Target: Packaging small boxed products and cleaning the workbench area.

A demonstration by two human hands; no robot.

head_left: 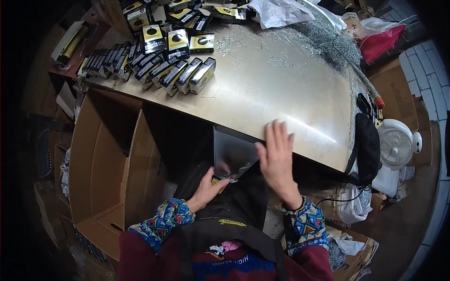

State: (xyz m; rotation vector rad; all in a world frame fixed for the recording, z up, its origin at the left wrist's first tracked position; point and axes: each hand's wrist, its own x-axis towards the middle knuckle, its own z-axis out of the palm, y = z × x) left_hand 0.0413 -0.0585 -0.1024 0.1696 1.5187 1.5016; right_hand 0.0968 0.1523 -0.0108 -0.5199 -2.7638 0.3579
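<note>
My left hand (206, 190) is closed round a small yellow-and-black box (216, 181), its thumb across the top. The box is at the lower end of a dark, shiny chute-like sheet (230, 147) that slopes down from the table's front edge. Small silvery bits show where the box and sheet meet; most of the box is hidden by my fingers. Over the table edge, right of the sheet, my right hand (277, 159) is open, fingers stretched out and thumb apart, holding nothing. Thin bent metal wire pieces (279, 61) lie scattered across the metal tabletop (262, 100).
Upright boxes (174, 77) stand in rows at the table's left, with more boxes (178, 42) piled behind. A heap of wire pieces (323, 40) covers the far right. Below left stands an open cardboard carton (101, 154). A white fan (394, 143) is at the right.
</note>
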